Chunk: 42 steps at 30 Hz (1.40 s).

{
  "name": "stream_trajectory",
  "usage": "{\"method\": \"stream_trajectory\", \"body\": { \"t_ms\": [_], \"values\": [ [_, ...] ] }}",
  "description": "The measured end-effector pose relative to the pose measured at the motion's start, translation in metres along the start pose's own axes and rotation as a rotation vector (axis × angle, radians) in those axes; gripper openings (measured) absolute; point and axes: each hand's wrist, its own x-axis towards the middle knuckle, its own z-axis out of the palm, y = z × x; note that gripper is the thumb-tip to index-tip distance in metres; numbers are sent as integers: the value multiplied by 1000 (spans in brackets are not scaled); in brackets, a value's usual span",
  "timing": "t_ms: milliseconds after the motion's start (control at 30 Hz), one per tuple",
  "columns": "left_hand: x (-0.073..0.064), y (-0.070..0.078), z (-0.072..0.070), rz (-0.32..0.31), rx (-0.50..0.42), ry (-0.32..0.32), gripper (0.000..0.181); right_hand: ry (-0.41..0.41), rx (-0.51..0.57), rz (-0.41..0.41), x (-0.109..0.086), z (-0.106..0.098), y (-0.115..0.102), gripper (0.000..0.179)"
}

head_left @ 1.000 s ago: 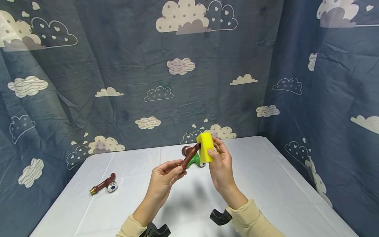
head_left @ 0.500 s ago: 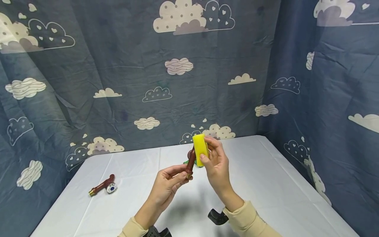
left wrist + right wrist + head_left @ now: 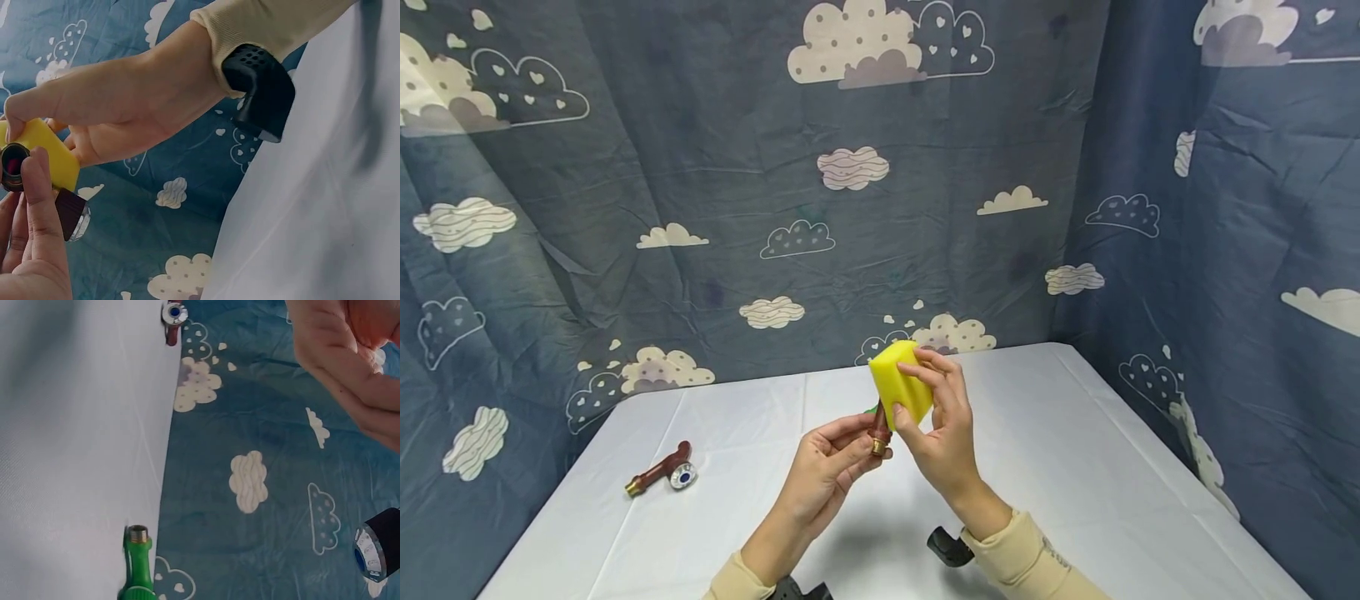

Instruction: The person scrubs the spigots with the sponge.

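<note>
My left hand [image 3: 831, 467] pinches a brown tap [image 3: 880, 423] near its brass threaded end, holding it above the table. My right hand [image 3: 951, 429] grips a yellow sponge [image 3: 895, 379] and presses it against the tap's body, which is mostly hidden behind it. In the left wrist view, the tap's open round mouth [image 3: 14, 167] lies by the left fingers and the sponge [image 3: 53, 150] sits around the body. The tap's silver-rimmed handle [image 3: 372, 553] shows at the right edge of the right wrist view.
A second brown tap [image 3: 662, 468] lies on the left of the white-covered table [image 3: 737, 533]. A green tap [image 3: 139, 569] lies behind the hands, nearly hidden in the head view. Dark cloud-patterned cloth [image 3: 700, 167] hangs around the table. A black wrist device [image 3: 949, 547] sits by the right cuff.
The brown tap has turned so its brass end points toward me. The sponge has shifted left and tilted over the tap, and the right fingers have spread across it.
</note>
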Motion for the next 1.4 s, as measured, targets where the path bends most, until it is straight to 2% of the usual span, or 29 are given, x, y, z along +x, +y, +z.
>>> {"method": "stream_trajectory", "body": {
  "t_ms": [267, 567, 767, 1000, 1200, 1400],
  "values": [
    [3, 10, -5, 54, 39, 95, 25, -104, -158, -104, -5, 4, -3, 45],
    [6, 16, -11, 123, 39, 157, 26, -218, -149, -216, -8, 7, -5, 50],
    [5, 17, -14, 133, 2, 200, 29, -267, -157, -260, -11, 8, -5, 53],
    [4, 16, -15, 113, -25, 162, 32, -273, -172, -304, -9, 8, -3, 55],
    [3, 15, -16, 110, -42, 77, 31, -224, -235, -336, -6, 6, -1, 52],
    [1, 13, -15, 127, -45, -35, 33, -117, -259, -253, -1, 1, 4, 46]
  ]
}}
